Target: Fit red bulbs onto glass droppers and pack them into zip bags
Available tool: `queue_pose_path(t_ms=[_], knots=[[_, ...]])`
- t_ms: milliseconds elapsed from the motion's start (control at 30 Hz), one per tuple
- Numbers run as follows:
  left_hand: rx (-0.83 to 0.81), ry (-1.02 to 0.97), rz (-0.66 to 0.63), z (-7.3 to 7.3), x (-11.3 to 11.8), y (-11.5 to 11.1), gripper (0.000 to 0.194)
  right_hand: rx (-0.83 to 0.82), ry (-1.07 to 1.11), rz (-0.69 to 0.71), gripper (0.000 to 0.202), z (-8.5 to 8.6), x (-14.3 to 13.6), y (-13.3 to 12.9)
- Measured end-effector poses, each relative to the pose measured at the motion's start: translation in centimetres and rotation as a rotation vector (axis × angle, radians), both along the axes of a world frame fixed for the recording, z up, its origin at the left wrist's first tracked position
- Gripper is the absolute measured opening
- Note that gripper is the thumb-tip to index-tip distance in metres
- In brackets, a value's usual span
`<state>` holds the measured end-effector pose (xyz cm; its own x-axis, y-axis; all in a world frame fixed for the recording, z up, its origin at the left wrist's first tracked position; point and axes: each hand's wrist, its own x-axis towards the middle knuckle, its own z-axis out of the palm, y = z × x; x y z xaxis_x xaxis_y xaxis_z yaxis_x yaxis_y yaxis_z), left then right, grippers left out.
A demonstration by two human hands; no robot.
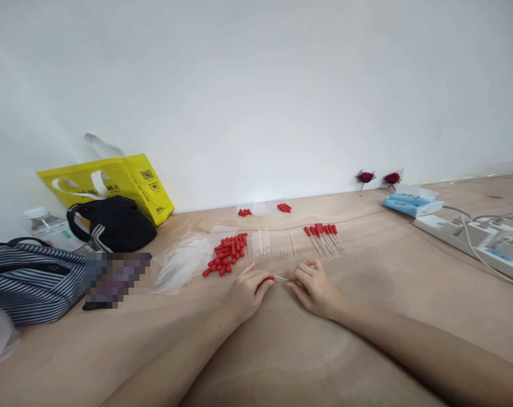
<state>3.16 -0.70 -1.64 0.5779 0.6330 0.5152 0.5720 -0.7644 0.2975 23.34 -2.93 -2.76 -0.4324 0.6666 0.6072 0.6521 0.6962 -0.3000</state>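
Note:
My left hand (248, 291) pinches a red rubber dropper bulb (270, 278). From the bulb a thin clear dropper tube (280, 278) runs across to my right hand (314, 287), whose fingers are closed on its other end. How deep the tube sits in the bulb is hidden by the fingers. Just beyond my left hand is a heap of loose red bulbs (227, 254). A row of clear tubes (271, 244) lies beside the heap. Past my right hand lie several droppers with red bulbs on their tubes (325, 240).
Clear plastic bags (182, 263) lie left of the heap. By the wall are small bags with red bulbs (284, 208), two dark red roses (392, 178) and a yellow bag (154, 192). A striped bag (39, 282) stands left; tissues (411, 203) and a power strip (447, 232) lie right.

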Motion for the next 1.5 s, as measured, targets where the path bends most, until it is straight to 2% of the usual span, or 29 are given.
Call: queue_pose_path(t_ms=[267, 467, 800, 1067, 1233, 1500], knots=[[-0.049, -0.040, 0.034, 0.4, 0.2, -0.3, 0.019, 0.008, 0.032, 0.074, 0.012, -0.4, -0.7, -0.5], [-0.065, -0.043, -0.027, 0.6, 0.1, -0.5, 0.018, 0.029, -0.038, 0.145, 0.012, -0.1, -0.1, -0.3], [-0.151, -0.024, -0.086, 0.8, 0.1, -0.8, 0.017, 0.287, -0.178, 0.172, 0.022, 0.3, 0.7, 0.5], [-0.127, -0.017, -0.161, 0.3, 0.2, -0.8, 0.017, 0.433, -0.194, 0.155, 0.023, 0.7, 1.0, 1.1], [-0.073, -0.052, -0.135, 0.3, 0.3, -0.9, 0.017, 0.321, -0.162, 0.129, 0.021, 0.5, 0.8, 0.4], [0.028, -0.018, -0.179, 0.1, 0.5, -0.8, 0.021, 0.127, -0.167, 0.161, 0.021, 0.5, 0.5, 0.4]])
